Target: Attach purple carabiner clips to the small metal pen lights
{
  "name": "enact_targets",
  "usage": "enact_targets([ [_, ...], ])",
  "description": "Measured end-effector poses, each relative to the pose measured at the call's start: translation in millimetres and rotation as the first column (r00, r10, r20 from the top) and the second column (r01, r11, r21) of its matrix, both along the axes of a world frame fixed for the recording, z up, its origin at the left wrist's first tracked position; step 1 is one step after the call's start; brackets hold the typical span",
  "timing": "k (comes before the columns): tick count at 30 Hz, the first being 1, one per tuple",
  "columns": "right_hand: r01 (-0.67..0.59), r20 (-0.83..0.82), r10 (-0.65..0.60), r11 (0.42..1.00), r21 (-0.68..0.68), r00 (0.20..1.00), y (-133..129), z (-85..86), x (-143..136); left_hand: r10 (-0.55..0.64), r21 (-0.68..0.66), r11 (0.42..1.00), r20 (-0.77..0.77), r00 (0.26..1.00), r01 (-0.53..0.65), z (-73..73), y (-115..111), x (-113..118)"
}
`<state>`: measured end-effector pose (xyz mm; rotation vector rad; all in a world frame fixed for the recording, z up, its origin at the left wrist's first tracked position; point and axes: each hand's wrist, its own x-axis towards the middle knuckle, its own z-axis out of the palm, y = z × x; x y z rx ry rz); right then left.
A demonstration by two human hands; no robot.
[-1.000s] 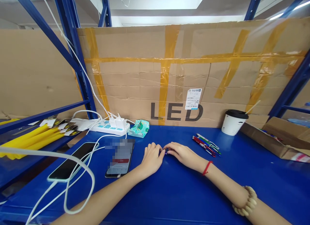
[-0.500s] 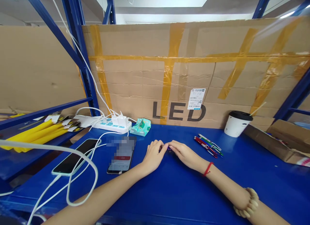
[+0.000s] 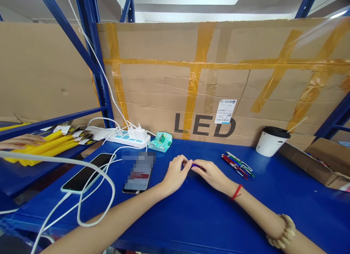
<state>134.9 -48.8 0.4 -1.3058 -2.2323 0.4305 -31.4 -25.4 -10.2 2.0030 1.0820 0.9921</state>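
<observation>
Both hands meet over the middle of the blue tabletop. Between them is a slim purple pen (image 3: pixel 197 166), mostly covered by fingers. My left hand (image 3: pixel 176 174) is closed, thumb and fingers pinching the pen's left end. My right hand (image 3: pixel 212 174), with a red string at its wrist, is closed around the other end. To the right lie several pens (image 3: pixel 237 165) side by side, red, blue and green among them. A phone (image 3: pixel 138 175) with a lit screen lies left of my left hand.
A power strip (image 3: pixel 128 138) with white cables and a green tissue pack (image 3: pixel 161 141) stand at the back. Another phone (image 3: pixel 87 172) lies left under looping cables. A lidded cup (image 3: pixel 272 142) and cardboard box (image 3: pixel 308 164) are right. Another person's hand (image 3: pixel 23 140) touches yellow packets (image 3: pixel 51 146).
More of the purple pen shows between my hands, which stay together. Another person's hand has appeared over the yellow packets at the left. The view has shifted slightly.
</observation>
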Motion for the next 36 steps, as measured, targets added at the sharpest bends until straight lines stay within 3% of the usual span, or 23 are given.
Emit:
enact_targets([
  [4, 0.019, 0.053, -0.020, 0.999, 0.032, 0.998, 2.5, -1.8, 3.0, 0.120, -0.103, 0.989, 0.179, 0.977, -0.103, 6.6, -1.6, -1.0],
  [11, 0.049, 0.126, -0.055, 0.997, 0.056, 0.991, 2.7, -1.5, 3.1, 0.148, -0.295, 0.955, 0.394, 0.907, -0.028, 6.2, 5.6, 0.3],
  [18, 0.067, 0.118, -0.074, 0.996, 0.066, 0.990, 1.5, 0.2, 1.9, 0.108, -0.326, 0.945, 0.417, 0.903, 0.038, 1.4, 5.9, 1.8],
  [36, 0.134, 0.080, -0.143, 0.984, 0.116, 0.986, 0.5, -0.2, 1.1, 0.105, -0.349, 0.936, 0.386, 0.917, 0.039, 1.4, 5.4, 2.2],
])
